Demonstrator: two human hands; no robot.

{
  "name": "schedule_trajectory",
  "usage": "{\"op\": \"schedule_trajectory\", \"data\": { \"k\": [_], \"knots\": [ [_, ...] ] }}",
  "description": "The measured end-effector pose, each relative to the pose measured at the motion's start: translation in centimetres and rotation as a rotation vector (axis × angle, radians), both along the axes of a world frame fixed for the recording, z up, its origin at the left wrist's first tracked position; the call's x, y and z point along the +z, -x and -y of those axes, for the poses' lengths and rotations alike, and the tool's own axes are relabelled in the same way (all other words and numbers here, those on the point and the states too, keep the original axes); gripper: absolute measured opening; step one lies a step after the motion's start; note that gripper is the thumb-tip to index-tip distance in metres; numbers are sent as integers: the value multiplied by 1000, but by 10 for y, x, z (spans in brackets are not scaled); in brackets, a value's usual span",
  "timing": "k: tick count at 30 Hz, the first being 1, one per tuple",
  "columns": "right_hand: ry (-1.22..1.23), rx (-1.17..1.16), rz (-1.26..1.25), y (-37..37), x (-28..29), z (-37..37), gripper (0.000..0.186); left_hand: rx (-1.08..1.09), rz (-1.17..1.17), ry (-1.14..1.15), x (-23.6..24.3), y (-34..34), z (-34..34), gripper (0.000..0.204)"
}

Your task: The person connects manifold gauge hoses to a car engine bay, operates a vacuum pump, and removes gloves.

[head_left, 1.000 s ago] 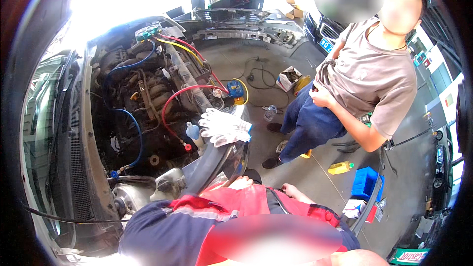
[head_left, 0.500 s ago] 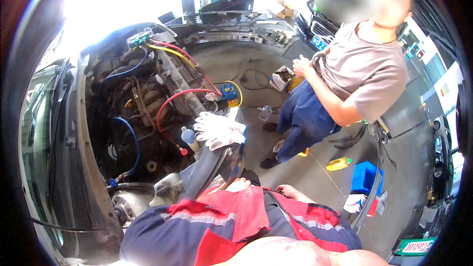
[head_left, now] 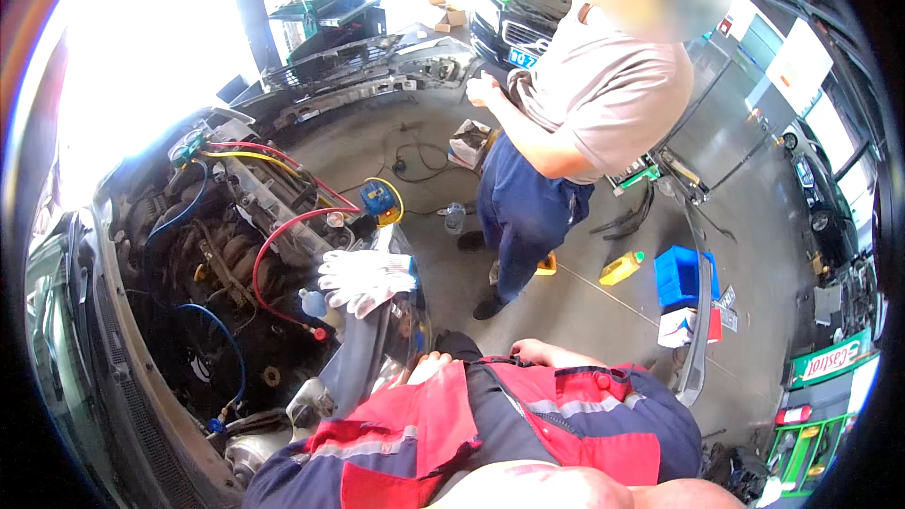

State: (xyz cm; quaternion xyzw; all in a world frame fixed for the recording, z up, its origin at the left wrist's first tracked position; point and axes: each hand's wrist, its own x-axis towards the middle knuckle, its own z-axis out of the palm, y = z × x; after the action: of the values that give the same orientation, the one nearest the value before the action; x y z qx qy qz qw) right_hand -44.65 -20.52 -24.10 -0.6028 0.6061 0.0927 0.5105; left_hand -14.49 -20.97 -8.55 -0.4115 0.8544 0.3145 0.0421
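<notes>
My left hand shows just past the hem of my red and navy jacket, beside the car's front corner. Its visible fingers lie flat, with nothing seen in them. At the other side of my waist is my right hand; its fingers are mostly hidden. White work gloves lie on the fender, ahead of my left hand. In the open engine bay, a red hose and a blue hose run among the parts. A gauge set sits at the bay's far side.
Another person stands ahead, hands together. A blue and yellow device is beyond the gloves. On the floor are a yellow bottle, a blue bin, a red and white box and black cables. A detached bumper lies farther off.
The view has swung to the right, so the engine bay, gloves and other person sit farther left. My hands stay near my waist. The gloves remain on the fender.
</notes>
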Motion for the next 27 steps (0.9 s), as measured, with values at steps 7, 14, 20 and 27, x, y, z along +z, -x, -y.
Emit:
{"op": "schedule_trajectory", "data": {
  "k": [7, 14, 20, 27],
  "knots": [
    [29, 68, -26, -2, 5, 3, 37, 42, -177, 200, -37, -3, -4, 23],
    [-73, 81, -34, -5, 13, 1, 37, 109, -92, 140, -21, 2, -4, 23],
    [-401, 48, 172, -4, 36, 0, 31, 13, -80, 158, -19, 1, -3, 24],
    [-23, -26, -61, 4, -3, -3, 29, 53, -49, 107, -2, 3, -2, 25]
  ]
}}
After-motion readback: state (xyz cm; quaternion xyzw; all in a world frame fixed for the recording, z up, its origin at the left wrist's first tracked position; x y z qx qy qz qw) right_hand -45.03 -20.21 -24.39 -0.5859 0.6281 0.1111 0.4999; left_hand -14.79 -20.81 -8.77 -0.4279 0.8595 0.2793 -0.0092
